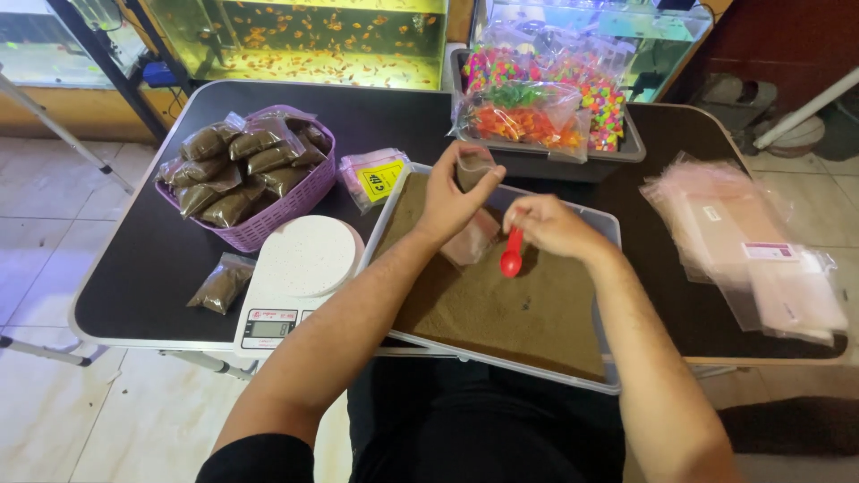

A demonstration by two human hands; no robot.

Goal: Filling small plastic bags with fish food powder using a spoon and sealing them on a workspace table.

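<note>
Brown powder fills a big clear tray [612, 234] on the dark table [134, 277], and everything else sits around that tray. Over the far end of the tray, the left hand [450, 201] is closed around a small clear bag [472, 234]. It pinches the top of the bag, and the bag hangs down with some brown powder in it. Just to the right of the bag, still over the tray, the right hand [548, 224] is closed on a little red spoon [512, 257]. The spoon's round end points down, close to the powder.

Left of the tray sits a white kitchen scale [300, 277] with a round top. Left of the scale lies one small filled bag [221, 283]. Behind the scale, a purple basket [295, 204] is full of more brown bags. Behind the tray stands a grey bin [573, 156] with bags of bright, many-coloured pebbles. Right of the tray lies a stack of empty clear bags [743, 241]. Far behind the tray, a fish tank [313, 40] holds many orange fish.
</note>
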